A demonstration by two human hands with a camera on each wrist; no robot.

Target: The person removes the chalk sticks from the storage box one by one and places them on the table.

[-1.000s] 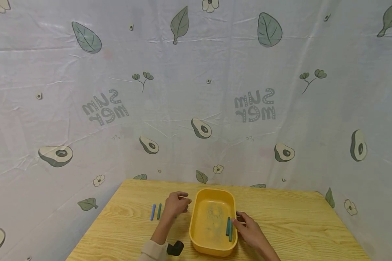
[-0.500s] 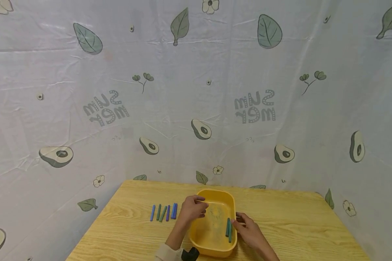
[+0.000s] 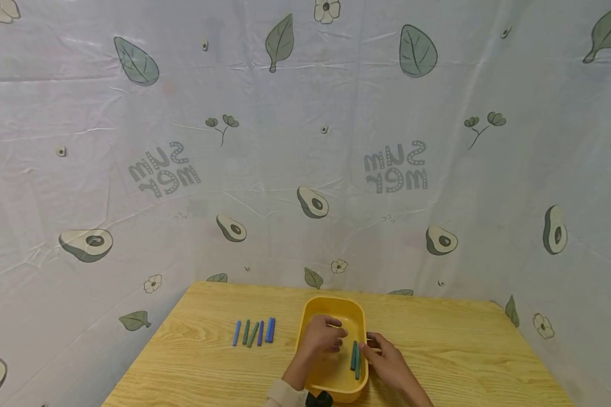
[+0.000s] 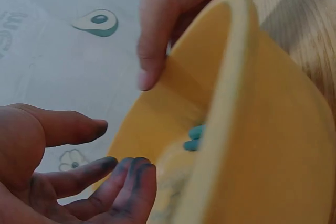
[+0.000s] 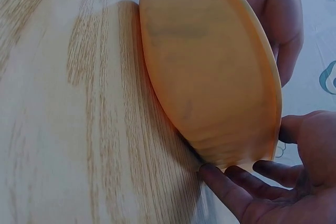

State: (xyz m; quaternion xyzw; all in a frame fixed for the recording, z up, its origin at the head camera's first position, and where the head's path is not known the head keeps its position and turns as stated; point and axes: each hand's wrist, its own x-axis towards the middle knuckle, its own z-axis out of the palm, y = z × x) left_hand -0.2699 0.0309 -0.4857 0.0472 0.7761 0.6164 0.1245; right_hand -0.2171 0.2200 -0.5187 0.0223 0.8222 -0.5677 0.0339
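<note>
A yellow plastic tub (image 3: 336, 305) stands on the table with dark smudges on its floor. My left hand (image 3: 322, 336) hovers over it, fingers loosely bent and apart, holding nothing; dark smears mark its fingertips (image 4: 140, 171) in the left wrist view. My right hand (image 3: 385, 359) grips the tub's right side, thumb at the rim and the other fingers against the outer wall (image 5: 215, 87). Two dark green chalk-like sticks (image 3: 357, 367) lie along the tub's right inner side. To the left, a row of similar sticks, blue (image 3: 236, 333), green (image 3: 246, 332) and purple (image 3: 261, 333), lies on the table.
The wooden table (image 3: 448, 339) extends to both sides of the tub. Behind it hangs a pale sheet (image 3: 265, 249) printed with leaves and avocados. A black wrist camera (image 3: 319, 399) sits below my left hand, near the tub's front end.
My left hand has moved right, from beside the sticks on the table to over the tub, uncovering the row's blue and purple sticks. My right hand has stayed on the tub's side.
</note>
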